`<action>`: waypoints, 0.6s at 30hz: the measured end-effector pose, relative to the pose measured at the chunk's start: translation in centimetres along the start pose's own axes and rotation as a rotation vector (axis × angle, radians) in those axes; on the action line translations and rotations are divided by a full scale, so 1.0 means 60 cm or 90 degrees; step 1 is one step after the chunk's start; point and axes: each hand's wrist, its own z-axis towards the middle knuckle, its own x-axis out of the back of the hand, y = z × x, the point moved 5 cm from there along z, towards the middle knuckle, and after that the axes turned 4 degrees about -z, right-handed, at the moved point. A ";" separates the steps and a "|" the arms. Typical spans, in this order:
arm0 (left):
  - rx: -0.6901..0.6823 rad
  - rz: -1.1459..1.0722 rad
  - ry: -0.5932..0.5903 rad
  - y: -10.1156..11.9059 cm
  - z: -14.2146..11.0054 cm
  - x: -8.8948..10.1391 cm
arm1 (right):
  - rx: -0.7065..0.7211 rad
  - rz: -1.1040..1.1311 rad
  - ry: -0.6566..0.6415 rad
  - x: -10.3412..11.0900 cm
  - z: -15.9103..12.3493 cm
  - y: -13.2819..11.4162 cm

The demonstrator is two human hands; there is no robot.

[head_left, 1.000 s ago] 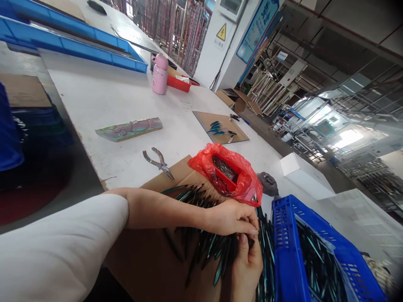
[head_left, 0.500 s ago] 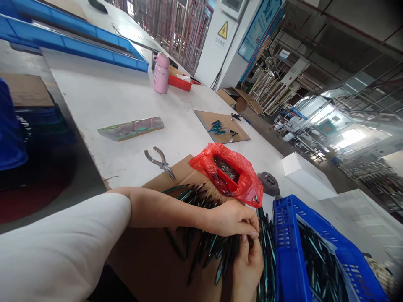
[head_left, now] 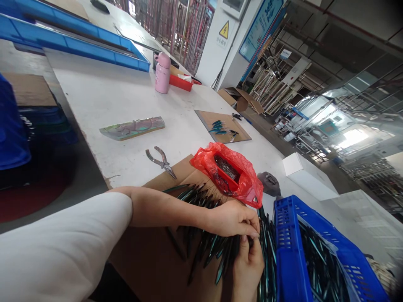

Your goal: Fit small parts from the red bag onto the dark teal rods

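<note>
My left hand and my right hand meet fingertip to fingertip over a heap of dark, teal-shining pointed strips spread on a cardboard sheet. Both hands are closed in a pinch on one small piece that I cannot make out. My left forearm crosses the heap. A red plastic bag holding a red tray of small dark parts sits just behind the hands. A blue crate filled with more of the strips stands right beside them.
Pliers lie on the white table behind the cardboard, beyond them a long iridescent strip. Farther back are a second cardboard with teal pieces, a pink bottle, a red tray, long blue trays and a white box.
The hands stay pinched together over the heap with only slight finger movement. The view has drifted a little.
</note>
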 end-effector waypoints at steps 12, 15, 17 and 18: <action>-0.088 0.120 -0.024 0.005 0.001 -0.005 | -0.001 -0.011 -0.028 -0.005 0.000 0.000; -0.034 0.041 -0.017 -0.015 0.006 -0.006 | -0.038 0.002 -0.037 -0.009 -0.001 -0.004; 0.049 -0.072 -0.015 -0.038 0.012 -0.005 | -0.086 0.044 -0.070 -0.013 -0.001 -0.002; 0.092 -0.133 -0.018 -0.050 0.015 -0.004 | -0.114 0.076 -0.092 -0.016 -0.001 0.000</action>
